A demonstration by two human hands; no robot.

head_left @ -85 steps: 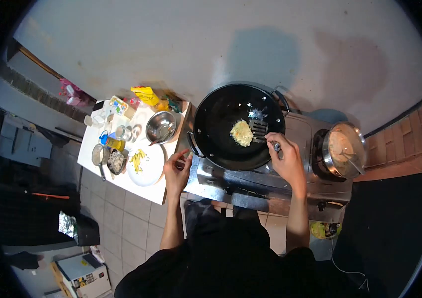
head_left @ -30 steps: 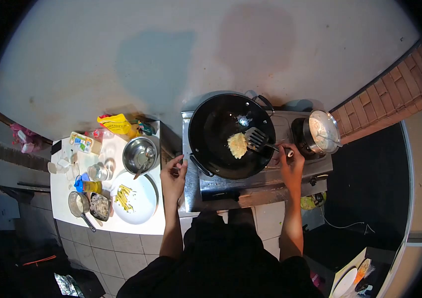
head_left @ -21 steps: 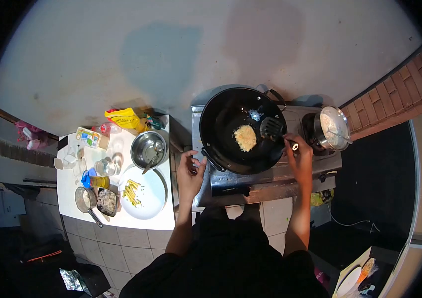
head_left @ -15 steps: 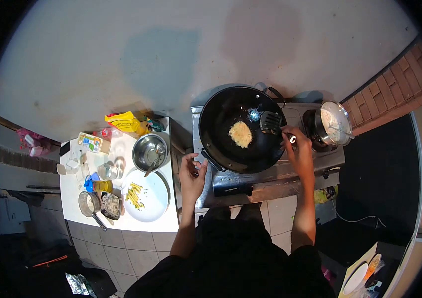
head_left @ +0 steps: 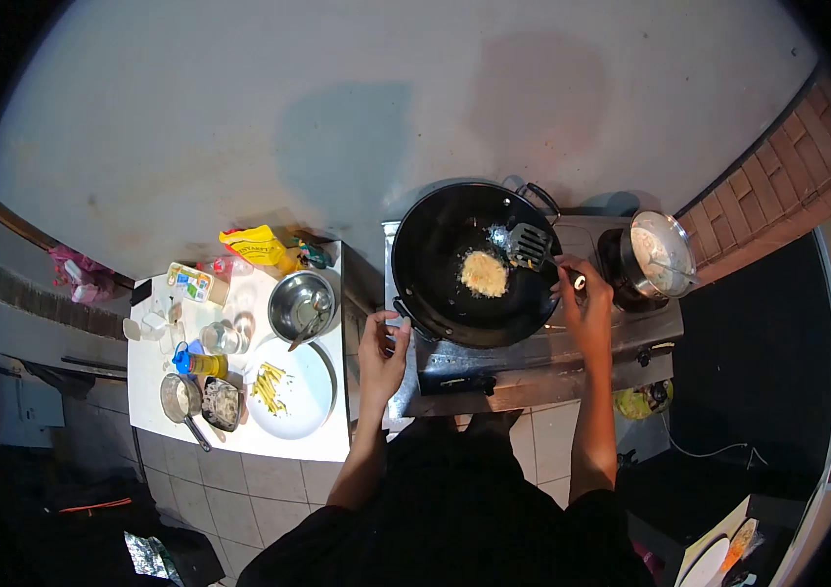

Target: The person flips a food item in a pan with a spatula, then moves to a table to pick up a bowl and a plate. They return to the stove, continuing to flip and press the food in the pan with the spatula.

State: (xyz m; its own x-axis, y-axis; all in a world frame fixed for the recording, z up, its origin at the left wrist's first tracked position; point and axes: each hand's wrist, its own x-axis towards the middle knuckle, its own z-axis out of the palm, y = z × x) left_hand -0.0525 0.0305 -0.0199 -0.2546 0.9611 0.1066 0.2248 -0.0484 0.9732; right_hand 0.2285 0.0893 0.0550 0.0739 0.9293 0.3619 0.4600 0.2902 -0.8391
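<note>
My right hand [head_left: 586, 298] grips the handle of a black slotted spatula [head_left: 530, 245], whose head is inside the black wok [head_left: 454, 318]. A golden, round piece of frying food [head_left: 484, 274] lies in the wok, just left of the spatula's head. At the wok's left handle [head_left: 415, 318] is my left hand [head_left: 384, 347], its fingers curled near the handle and thumb apart; it holds nothing that I can see. The wok stands on the left side of a metal stove [head_left: 552, 367].
Right of the wok, a pot [head_left: 660, 254] holds pale food and a utensil. On the white table [head_left: 337, 445] at left are a metal bowl [head_left: 288, 303], a plate [head_left: 303, 401] with yellow-green strips, an oil bottle [head_left: 208, 365] and a small saucepan [head_left: 179, 396].
The spatula's head has moved slightly and now lies closer to the food, more face-on to the camera. The whole view has shifted a little. My left hand remains near the wok's handle.
</note>
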